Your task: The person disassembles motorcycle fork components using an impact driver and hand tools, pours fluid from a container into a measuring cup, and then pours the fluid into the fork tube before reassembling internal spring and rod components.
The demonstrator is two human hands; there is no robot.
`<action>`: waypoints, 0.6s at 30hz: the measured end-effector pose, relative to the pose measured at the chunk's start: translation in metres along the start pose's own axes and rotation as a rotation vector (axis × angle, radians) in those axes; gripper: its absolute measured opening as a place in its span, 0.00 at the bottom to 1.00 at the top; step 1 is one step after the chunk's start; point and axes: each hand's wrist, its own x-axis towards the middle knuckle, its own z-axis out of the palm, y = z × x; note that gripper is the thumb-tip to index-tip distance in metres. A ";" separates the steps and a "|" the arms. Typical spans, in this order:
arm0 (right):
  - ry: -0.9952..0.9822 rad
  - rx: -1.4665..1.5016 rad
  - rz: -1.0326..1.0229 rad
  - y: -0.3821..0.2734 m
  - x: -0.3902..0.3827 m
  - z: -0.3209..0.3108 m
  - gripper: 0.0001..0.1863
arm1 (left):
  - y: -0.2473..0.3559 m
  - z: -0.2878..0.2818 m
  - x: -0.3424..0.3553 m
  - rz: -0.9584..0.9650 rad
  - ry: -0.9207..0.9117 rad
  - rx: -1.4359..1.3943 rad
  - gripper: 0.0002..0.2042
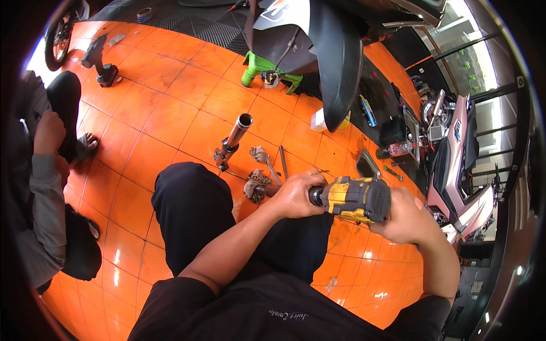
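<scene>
The right hand [406, 219] is wrapped around the rear grip of a yellow-and-black cordless impact wrench [355, 199], fingers closed tight on it, with the tool lying roughly level above the person's black-trousered knee [193, 210]. The left hand [296, 196] is clenched around the tool's nose and the end of a metal fork tube [259, 190] that runs out to the left from under the fingers; its far end carries a grimy, rag-like lump, though the view is too small to tell just what that is. On the orange tiled floor [170, 113] just beyond the hands stands a second fork tube [233, 142], tilted, its open chrome mouth upward. Beside it lie a spanner [263, 159] and a thin rod [283, 162], near each other but apart. Farther back a green stand [256, 65] sits under a motorcycle's black front mudguard [338, 62]. To the right, on a dark mat, are a blue-and-yellow tool [368, 109] and a small mirror [368, 165], with a pink scooter [455, 165] past them. At the left edge another person in grey sleeves [45, 187] sits on the floor.
</scene>
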 end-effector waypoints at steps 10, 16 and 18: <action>0.039 0.066 -0.089 0.006 0.006 0.007 0.22 | 0.000 -0.002 0.000 0.019 0.006 0.009 0.17; 0.067 0.024 -0.188 0.005 0.006 0.011 0.24 | -0.006 0.005 -0.010 0.073 0.008 0.002 0.17; 0.055 0.015 -0.163 0.005 0.004 0.011 0.25 | -0.004 0.007 -0.011 0.062 0.000 0.007 0.18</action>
